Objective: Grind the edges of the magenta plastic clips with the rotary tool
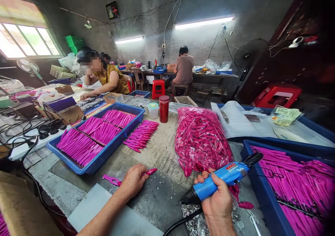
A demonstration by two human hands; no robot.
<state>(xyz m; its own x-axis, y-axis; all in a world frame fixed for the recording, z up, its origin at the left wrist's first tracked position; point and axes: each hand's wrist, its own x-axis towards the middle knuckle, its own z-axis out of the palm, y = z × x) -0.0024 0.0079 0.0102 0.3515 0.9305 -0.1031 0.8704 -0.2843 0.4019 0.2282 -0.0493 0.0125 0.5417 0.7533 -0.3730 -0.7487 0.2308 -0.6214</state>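
Magenta plastic piece (112, 180) is held low at the counter (161, 145) by the left hand (134, 179), its fingers curled snugly around the middle. Similar pieces (141, 135) are laid in a row beyond. Farther right, a clear bag (201, 138) is packed full. A blue electric screwdriver (233, 173) is gripped by the right hand (218, 202), fingers wrapped tightly, beside a blue tray (258, 192).

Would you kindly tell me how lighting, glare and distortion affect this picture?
In the head view, the window is washed out and the long wall light glares white; bright reflections fleck the plastic bag; wide-angle distortion slants the sides; the right edge falls dark; the right hand and blue power tool look fairly sharp.
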